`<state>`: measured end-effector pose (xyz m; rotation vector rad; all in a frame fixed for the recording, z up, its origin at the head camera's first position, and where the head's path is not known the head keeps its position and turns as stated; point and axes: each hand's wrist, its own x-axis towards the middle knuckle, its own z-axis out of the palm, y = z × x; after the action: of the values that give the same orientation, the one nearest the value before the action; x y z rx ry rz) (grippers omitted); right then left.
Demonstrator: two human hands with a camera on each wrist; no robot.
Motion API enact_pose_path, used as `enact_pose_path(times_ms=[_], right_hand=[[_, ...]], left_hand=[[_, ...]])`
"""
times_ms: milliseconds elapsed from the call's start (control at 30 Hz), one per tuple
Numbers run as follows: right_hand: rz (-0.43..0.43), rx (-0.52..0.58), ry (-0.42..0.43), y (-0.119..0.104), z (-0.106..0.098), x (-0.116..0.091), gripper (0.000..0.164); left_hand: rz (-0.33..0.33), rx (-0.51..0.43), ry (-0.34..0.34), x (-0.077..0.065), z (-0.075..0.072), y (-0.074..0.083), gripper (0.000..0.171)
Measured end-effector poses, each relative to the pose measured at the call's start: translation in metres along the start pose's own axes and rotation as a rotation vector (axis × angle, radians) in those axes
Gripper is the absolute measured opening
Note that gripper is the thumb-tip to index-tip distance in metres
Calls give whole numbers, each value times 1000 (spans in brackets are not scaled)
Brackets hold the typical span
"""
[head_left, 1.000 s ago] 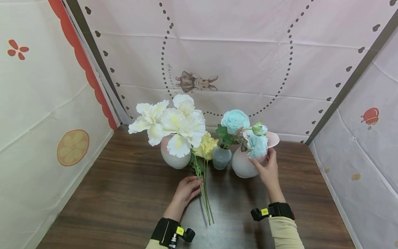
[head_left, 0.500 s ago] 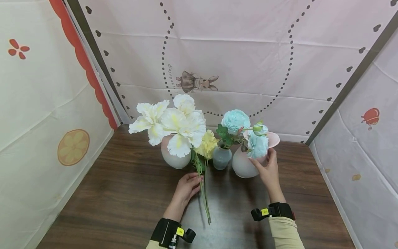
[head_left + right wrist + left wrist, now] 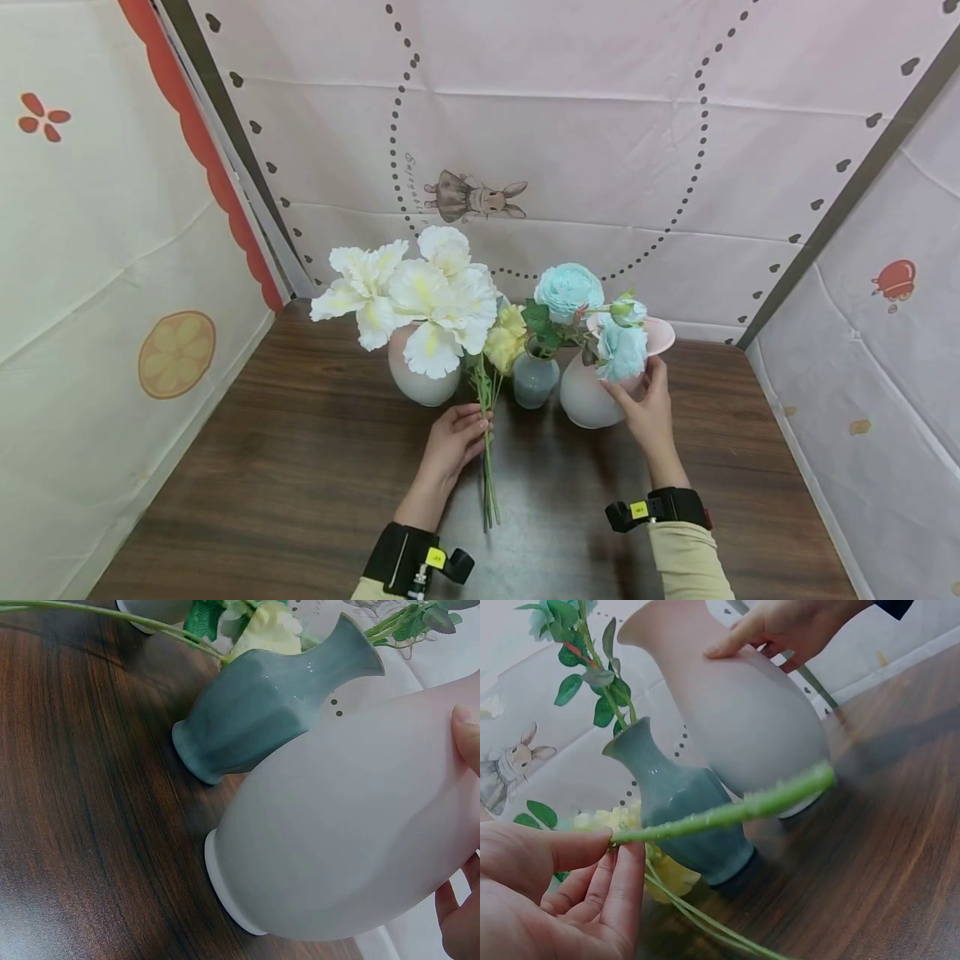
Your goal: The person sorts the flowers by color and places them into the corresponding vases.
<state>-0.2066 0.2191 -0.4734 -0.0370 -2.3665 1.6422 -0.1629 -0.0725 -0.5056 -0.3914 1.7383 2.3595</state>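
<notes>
My left hand (image 3: pixel 452 446) pinches a green flower stem (image 3: pixel 727 814) between thumb and fingertips, below the large white flowers. Thin stems of a yellow flower (image 3: pixel 506 340) run down beside it. On the right, my right hand (image 3: pixel 647 417) holds the side of a pink-and-white vase (image 3: pixel 352 817), thumb on one side and fingers on the other. That vase stands upright on the table. Between the hands stands a small blue-grey vase (image 3: pixel 536 382) with light blue flowers (image 3: pixel 568 293) in it.
A second pink-and-white vase (image 3: pixel 423 379) stands at the left, behind the white flowers (image 3: pixel 431 304) that partly hide it. The dark wooden table (image 3: pixel 300 492) ends at a printed cloth backdrop (image 3: pixel 585 158), with cloth walls on both sides.
My left hand has moved slightly away from me. The lower stem ends have swung left and the yellow flower has shifted a little right. My right hand and its vase have stayed put.
</notes>
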Motion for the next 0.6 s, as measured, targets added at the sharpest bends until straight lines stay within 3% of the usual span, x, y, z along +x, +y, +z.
enact_pose_path(times_ms=[333, 600], right_hand=[[4, 17, -5, -1, 0, 0, 77], [12, 6, -3, -1, 0, 0, 79]], left_hand=[[75, -16, -1, -4, 6, 10, 30], [99, 11, -18, -5, 10, 13, 28]])
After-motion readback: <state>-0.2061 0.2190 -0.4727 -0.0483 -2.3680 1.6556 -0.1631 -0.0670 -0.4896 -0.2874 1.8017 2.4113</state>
